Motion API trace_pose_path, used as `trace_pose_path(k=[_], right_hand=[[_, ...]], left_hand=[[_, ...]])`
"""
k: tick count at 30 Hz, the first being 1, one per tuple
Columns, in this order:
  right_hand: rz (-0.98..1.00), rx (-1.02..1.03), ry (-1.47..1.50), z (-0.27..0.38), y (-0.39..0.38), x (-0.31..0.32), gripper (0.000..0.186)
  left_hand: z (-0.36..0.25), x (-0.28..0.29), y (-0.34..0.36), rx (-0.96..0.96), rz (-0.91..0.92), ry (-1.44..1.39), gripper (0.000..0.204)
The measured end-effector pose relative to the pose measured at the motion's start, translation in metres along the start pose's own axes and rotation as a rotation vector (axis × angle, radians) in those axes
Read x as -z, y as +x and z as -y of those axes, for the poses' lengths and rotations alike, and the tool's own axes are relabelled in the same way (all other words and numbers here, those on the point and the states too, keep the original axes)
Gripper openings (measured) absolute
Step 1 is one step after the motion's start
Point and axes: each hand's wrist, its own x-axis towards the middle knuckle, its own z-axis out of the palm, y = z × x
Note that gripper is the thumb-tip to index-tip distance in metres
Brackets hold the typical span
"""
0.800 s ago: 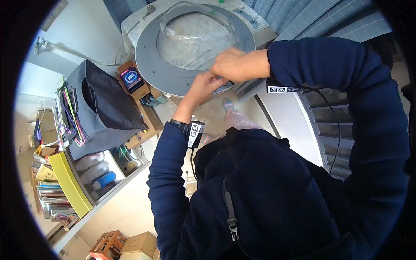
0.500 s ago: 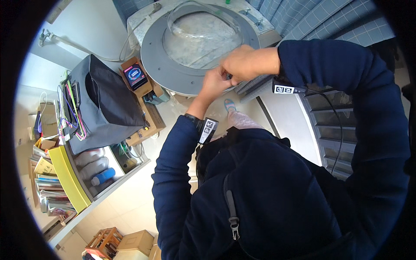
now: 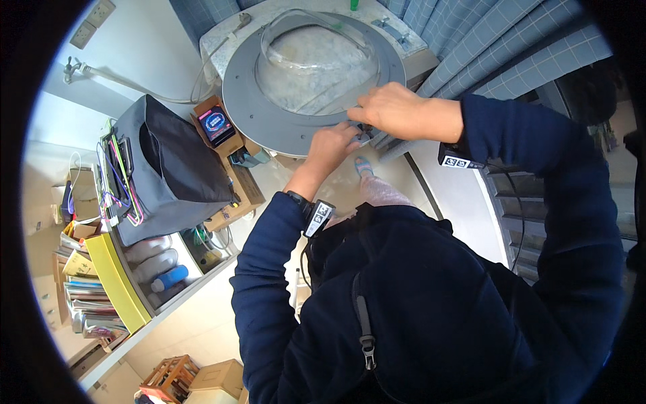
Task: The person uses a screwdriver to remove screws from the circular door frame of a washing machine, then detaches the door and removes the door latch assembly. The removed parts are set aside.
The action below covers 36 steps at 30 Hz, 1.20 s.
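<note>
A small dark fitting (image 3: 365, 130) at the near rim of a grey ring (image 3: 279, 120) is partly covered by the left hand (image 3: 331, 143) and right hand (image 3: 390, 108); fingers bent, gripping cannot be told. Ring, with clear dome (image 3: 316, 67), laid on the table (image 3: 229, 34), whose near edge is mostly hidden. Room left over the floor (image 3: 393, 172) before the body. Left side crowded by open carton (image 3: 230, 145) and grey bag (image 3: 195, 168); right bounded by checked curtain (image 3: 464, 50).
</note>
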Motion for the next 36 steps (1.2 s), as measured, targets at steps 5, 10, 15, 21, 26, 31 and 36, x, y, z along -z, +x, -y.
trace_pose_path(k=[5, 10, 15, 21, 26, 31, 36], right_hand=[[-0.072, -0.205, 0.101, -0.015, -0.034, 0.004, 0.029], [-0.197, -0.431, 0.323, -0.016, -0.074, -0.004, 0.028], [-0.321, -0.610, 0.535, -0.014, -0.113, -0.029, 0.026], [-0.477, -0.701, 0.777, -0.010, -0.134, -0.065, 0.024], [-0.585, -0.725, 0.851, -0.024, -0.136, -0.080, 0.023], [-0.668, -0.767, 1.012, -0.043, -0.134, -0.097, 0.022], [-0.895, -0.924, 1.167, -0.082, -0.118, -0.106, 0.023]], left_hand=[[0.007, -0.003, 0.019, -0.204, 0.268, 0.327, 0.025], [0.004, -0.008, 0.036, -0.360, 0.431, 0.504, 0.017], [0.010, -0.002, 0.042, -0.404, 0.468, 0.451, 0.009], [0.011, -0.004, 0.040, -0.418, 0.483, 0.443, 0.012], [0.014, -0.014, 0.042, -0.413, 0.436, 0.433, 0.016], [-0.010, -0.005, 0.054, -0.088, 0.489, 0.370, 0.017], [-0.027, 0.009, 0.130, 0.119, 0.238, -0.108, 0.019]])
